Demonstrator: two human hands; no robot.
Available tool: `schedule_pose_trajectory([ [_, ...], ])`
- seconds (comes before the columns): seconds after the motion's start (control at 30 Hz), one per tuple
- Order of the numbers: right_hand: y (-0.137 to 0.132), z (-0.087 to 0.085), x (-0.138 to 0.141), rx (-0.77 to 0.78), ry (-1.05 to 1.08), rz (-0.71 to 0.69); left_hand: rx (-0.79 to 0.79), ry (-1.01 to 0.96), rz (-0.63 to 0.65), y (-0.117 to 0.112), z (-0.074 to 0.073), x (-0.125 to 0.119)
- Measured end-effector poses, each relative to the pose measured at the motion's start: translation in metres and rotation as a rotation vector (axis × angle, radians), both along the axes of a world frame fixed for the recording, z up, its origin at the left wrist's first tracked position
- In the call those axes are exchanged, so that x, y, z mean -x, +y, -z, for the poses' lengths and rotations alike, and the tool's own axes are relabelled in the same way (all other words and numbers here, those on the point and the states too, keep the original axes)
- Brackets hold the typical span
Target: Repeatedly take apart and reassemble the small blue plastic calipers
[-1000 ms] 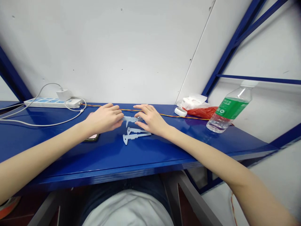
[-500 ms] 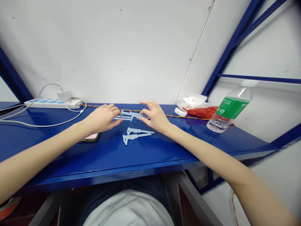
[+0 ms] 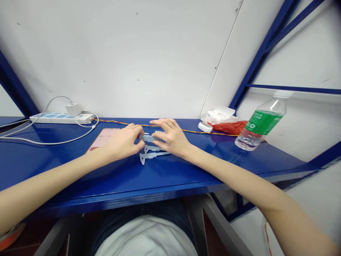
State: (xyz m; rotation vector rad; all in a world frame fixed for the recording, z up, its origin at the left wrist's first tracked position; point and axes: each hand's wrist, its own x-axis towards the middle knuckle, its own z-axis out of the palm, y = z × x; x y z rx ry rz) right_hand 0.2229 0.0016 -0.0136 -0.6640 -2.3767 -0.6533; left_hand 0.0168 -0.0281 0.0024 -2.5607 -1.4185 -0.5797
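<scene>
Pale plastic vernier calipers lie on the blue table in front of me. My left hand (image 3: pixel 128 142) has its thumb and fingers curled round the left end of one caliper (image 3: pixel 147 138). The fingertips of my right hand (image 3: pixel 172 138) close on the right part of that piece and hide much of it. Another pale plastic piece shows just behind it, partly covered. Nearer to me, a front caliper (image 3: pixel 151 155) rests with its jaws to the left. A second caliper (image 3: pixel 152 148) lies right behind it, its far end under my right hand.
A phone (image 3: pixel 102 138) showing a timer lies beside my left wrist. Behind it are a power strip (image 3: pixel 60 118) and white cable. A water bottle (image 3: pixel 262 122), red bag (image 3: pixel 230 127), tissue pack (image 3: pixel 220 115) and white oval object (image 3: pixel 205 127) stand right.
Both hands have come closer together and nearer to the front calipers, bringing the held caliper along. My left hand moved right, uncovering more of the phone. The front calipers stayed put.
</scene>
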Motion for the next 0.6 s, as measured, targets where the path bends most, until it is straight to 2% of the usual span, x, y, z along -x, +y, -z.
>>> schedule_pose_trajectory([
  [0.13,-0.001,-0.001,0.002,0.002,-0.012,-0.006,0.078,-0.06,-0.059,0.0,0.0,-0.004],
  [0.3,0.002,-0.001,0.0,0.009,-0.013,-0.001,0.137,-0.117,-0.038,0.007,0.0,0.003],
  [0.5,0.014,0.002,-0.011,0.009,0.047,0.067,0.023,-0.074,-0.135,0.025,0.002,0.024],
  [0.6,0.018,0.004,-0.013,0.015,0.089,0.068,-0.013,-0.047,-0.08,0.025,0.003,0.025],
])
